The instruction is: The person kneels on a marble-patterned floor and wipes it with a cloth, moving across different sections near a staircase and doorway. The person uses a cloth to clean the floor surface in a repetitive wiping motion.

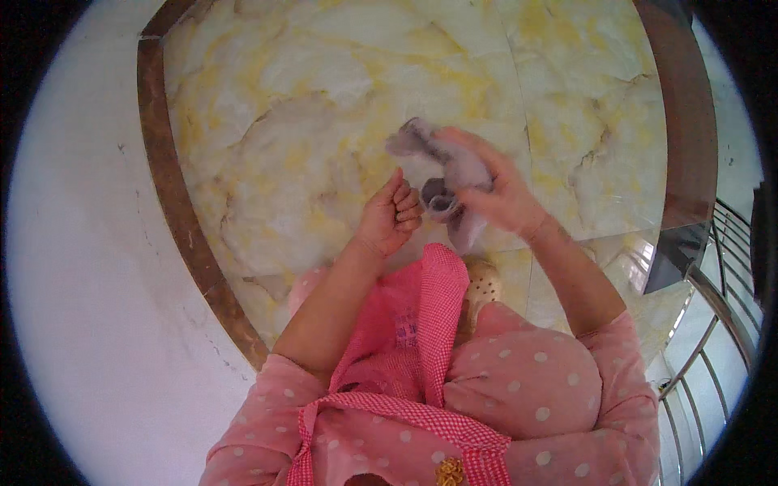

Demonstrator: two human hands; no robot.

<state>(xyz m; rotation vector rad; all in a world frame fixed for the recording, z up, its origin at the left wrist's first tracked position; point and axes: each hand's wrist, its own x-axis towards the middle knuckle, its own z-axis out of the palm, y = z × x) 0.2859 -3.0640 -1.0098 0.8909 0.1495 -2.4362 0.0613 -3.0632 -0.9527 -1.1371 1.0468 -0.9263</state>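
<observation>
My right hand grips a crumpled greyish-purple cloth, blurred in the view, above the marble-patterned floor. Part of the cloth hangs below the hand, and a dark, rolled opening shows in it at its left side. Just left of that opening is my left hand, its fingers curled in and its thumb pointing up. Whether something thin lies within the left fist cannot be made out. A pink checked apron spreads over my lap beneath both hands.
Dark brown stone borders edge the yellow-veined floor on both sides. A white wall stands at left. Metal railings run along the lower right. A perforated tan shoe shows beside the apron.
</observation>
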